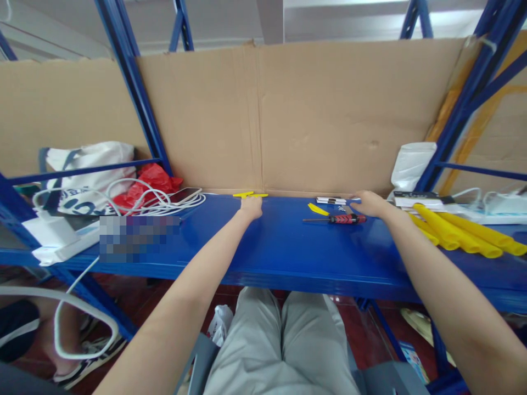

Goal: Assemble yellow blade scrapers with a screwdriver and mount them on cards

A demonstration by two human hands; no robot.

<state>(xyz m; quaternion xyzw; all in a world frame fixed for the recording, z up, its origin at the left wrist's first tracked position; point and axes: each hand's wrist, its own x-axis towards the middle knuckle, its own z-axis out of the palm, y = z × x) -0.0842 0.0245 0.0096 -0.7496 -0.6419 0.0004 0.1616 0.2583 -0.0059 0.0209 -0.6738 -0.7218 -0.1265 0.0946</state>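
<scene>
At the back edge of the blue shelf, my left hand is closed on a flat yellow plastic piece, which sticks out on both sides of the fingers. Further right, my right hand has its thumb and fingertips around a small pale thing too small to make out. Just left of these fingertips lie white-and-black sticks and some tiny metal bits. A screwdriver with a red-and-black handle lies in front of them, its shaft pointing left. Behind its tip is a yellow strip.
Yellow tubes lie at the right, by a black-and-white box and a white pouch. White cables, a red bag, a power strip and a tote bag crowd the left. Cardboard stands behind.
</scene>
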